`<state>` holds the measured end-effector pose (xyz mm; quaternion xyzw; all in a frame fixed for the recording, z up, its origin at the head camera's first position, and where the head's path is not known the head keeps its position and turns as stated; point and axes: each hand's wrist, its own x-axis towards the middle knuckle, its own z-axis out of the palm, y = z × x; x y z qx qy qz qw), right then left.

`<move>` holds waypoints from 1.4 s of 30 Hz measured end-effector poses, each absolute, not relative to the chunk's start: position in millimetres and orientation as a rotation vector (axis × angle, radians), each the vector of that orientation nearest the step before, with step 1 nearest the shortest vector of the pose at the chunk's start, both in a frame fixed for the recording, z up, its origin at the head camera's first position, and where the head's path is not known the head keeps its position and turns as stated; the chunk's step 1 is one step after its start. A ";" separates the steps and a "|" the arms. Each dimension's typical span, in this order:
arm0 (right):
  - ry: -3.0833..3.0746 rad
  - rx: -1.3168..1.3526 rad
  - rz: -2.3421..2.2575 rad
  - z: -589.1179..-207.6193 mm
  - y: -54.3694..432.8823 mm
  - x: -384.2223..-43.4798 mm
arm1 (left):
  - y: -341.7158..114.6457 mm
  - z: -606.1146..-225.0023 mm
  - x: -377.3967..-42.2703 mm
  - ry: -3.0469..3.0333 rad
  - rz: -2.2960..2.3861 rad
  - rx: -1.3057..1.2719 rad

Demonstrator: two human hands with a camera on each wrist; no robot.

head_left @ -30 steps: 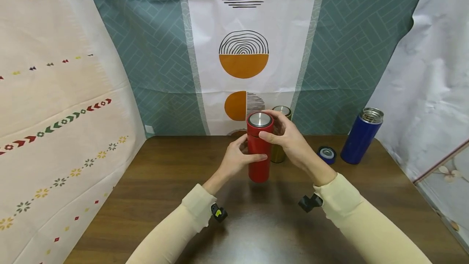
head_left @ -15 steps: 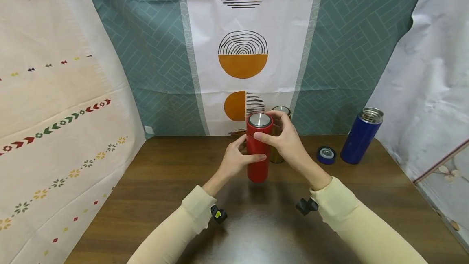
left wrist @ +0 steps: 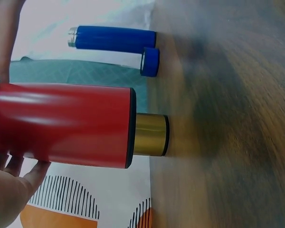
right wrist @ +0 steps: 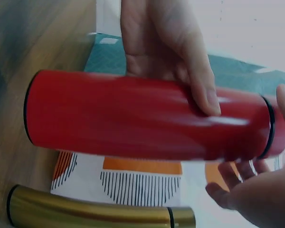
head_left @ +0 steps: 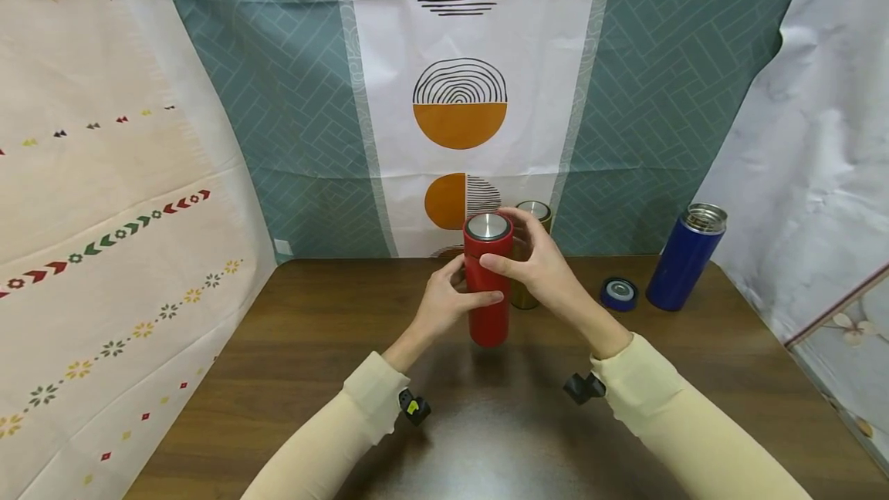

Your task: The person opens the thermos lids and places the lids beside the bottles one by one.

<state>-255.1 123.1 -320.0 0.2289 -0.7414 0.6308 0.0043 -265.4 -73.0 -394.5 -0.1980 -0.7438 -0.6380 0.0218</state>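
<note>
A red thermos bottle (head_left: 488, 319) with a steel-topped lid (head_left: 488, 227) is held upright just above the wooden table. My left hand (head_left: 441, 301) grips the middle of its body, thumb across the front. Around the top, my right hand (head_left: 545, 268) holds the lid region, its thumb in front and its fingers reaching behind. The right wrist view shows that thumb against the lid (right wrist: 279, 128), with the fingers curled below it. A gold thermos (head_left: 525, 295) stands behind the red one, partly hidden by it and by my right hand.
To the right on the table (head_left: 312, 361) stands a blue thermos (head_left: 684, 265), its steel mouth uncovered. Its blue lid (head_left: 619, 294) lies beside it, underside up. Patterned cloths (head_left: 292, 99) hang behind and at both sides.
The top of the red thermos has shifted slightly left. My right hand and its thumb have moved a little left with it. My left hand has stayed nearly still.
</note>
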 end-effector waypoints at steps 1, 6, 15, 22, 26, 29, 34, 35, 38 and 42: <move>-2.326 0.691 1.939 -320.3 121.4 -254.4 | -72.9 -394.4 -265.4 -2.307 -1.975 -0.610; -2.271 0.650 1.947 -320.5 119.1 -253.4 | -71.6 -393.8 -265.4 -2.310 -1.973 -0.615; -2.244 0.806 2.143 -320.5 126.7 -258.2 | -73.3 -393.2 -265.9 -2.305 -2.010 -0.669; -2.291 0.676 1.958 -320.3 118.6 -254.7 | -72.3 -392.6 -265.7 -2.299 -2.003 -0.634; -2.254 0.614 1.949 -318.3 116.7 -254.5 | -71.4 -391.7 -267.1 -2.305 -1.996 -0.628; -2.245 0.641 2.000 -316.3 119.3 -255.3 | -71.7 -390.6 -267.8 -2.298 -2.013 -0.646; -2.231 0.793 2.113 -314.3 126.8 -258.2 | -73.5 -388.9 -268.2 -2.302 -2.017 -0.674; -2.233 0.816 2.122 -314.2 127.8 -258.5 | -73.7 -388.8 -268.3 -2.304 -2.014 -0.678; -2.259 0.823 2.095 -315.2 128.8 -258.4 | -73.9 -389.0 -268.5 -2.310 -2.008 -0.677; -2.296 0.739 1.973 -318.2 123.9 -257.0 | -72.5 -390.0 -268.5 -2.303 -2.019 -0.651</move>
